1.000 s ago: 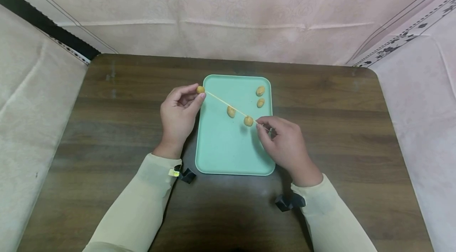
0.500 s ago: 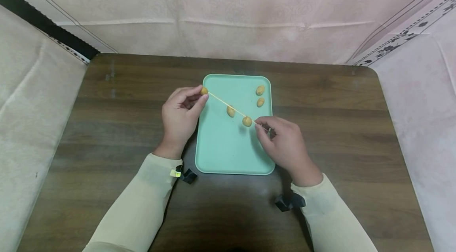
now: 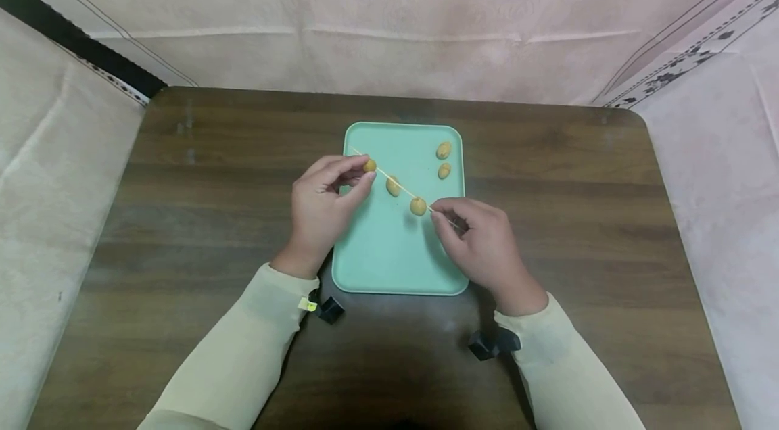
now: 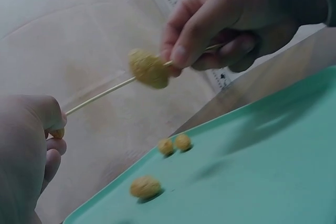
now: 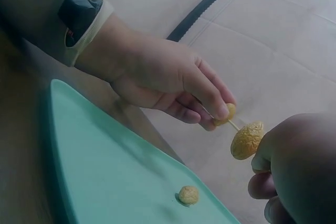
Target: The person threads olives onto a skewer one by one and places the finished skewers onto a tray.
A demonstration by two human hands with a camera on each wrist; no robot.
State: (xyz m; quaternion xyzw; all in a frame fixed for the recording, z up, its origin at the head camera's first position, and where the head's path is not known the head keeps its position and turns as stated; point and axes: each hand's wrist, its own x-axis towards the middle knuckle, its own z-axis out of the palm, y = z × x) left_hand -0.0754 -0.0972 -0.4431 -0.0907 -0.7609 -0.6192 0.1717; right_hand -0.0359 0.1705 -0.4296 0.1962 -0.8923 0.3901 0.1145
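Note:
A thin wooden skewer (image 3: 399, 188) slants above a mint-green tray (image 3: 395, 268). My right hand (image 3: 477, 241) pinches its lower right end between thumb and fingers. Just beyond those fingers, a wrinkled yellow-brown food piece, like a small potato (image 3: 418, 206), is threaded on the skewer. My left hand (image 3: 325, 207) pinches a second such piece (image 3: 369, 165), which the skewer runs through; its far tip shows past the fingers. In the left wrist view, the threaded piece (image 4: 149, 68) sits close to the right fingertips, while the left fingers mostly cover the other piece.
On the tray lie three more pieces: one near the middle (image 3: 393, 186) and two by the right edge, an upper piece (image 3: 443, 150) and a lower piece (image 3: 444, 171). The tray stands on a brown wooden table (image 3: 213, 213), with pale cloth (image 3: 389, 17) behind it.
My left hand has moved right and slightly down along the skewer with its piece, closer to the other one. The skewer's tip now shows behind it. My right hand has barely shifted.

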